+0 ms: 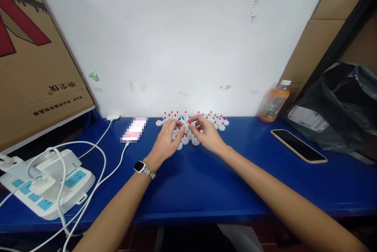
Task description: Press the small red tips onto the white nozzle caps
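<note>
Several small white caps with red tips (pixel 219 121) stand in a cluster on the blue table (pixel 194 181), close to the white wall. My left hand (pixel 167 138), with a watch on its wrist, rests over the cluster's left side, fingers curled and pinched round a small white piece. My right hand (pixel 206 132) lies over the middle of the cluster, its fingers pinched toward the left hand on a small cap. The fingertips of both hands almost meet at the centre. What exactly each pinch holds is too small to make out.
A phone (pixel 298 145) lies face up at the right, near an orange drink bottle (pixel 273 105) and a black plastic bag (pixel 338 103). A second phone (pixel 134 129) on a charging cable sits left of the hands. A white power strip (pixel 50 185) with cables is at the far left.
</note>
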